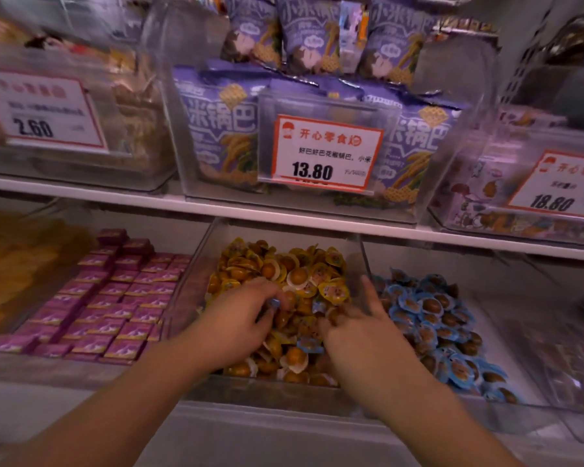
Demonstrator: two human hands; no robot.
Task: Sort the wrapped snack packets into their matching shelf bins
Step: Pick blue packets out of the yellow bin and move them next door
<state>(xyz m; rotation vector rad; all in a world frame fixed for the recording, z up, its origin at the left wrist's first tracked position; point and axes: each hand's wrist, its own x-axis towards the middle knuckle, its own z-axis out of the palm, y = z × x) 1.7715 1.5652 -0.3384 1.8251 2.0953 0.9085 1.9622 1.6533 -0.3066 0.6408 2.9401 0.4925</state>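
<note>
Clear plastic middle bin (196, 264) heaped with glossy orange packets (297, 276), left hand (240, 318) pinching a blue packet (274, 303) above it, right hand (361, 326) blurred, grip untellable, white shelf (115, 195) above.

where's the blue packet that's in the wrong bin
In the head view, one blue packet lies low in the orange packets' bin, between the hands, just left of the right hand.

I count three price cards (326, 152), three clear bins on my lower shelf, two blue packets (310, 344) among the yellow ones, and perhaps six purple bags (221, 129), blurred.
</note>
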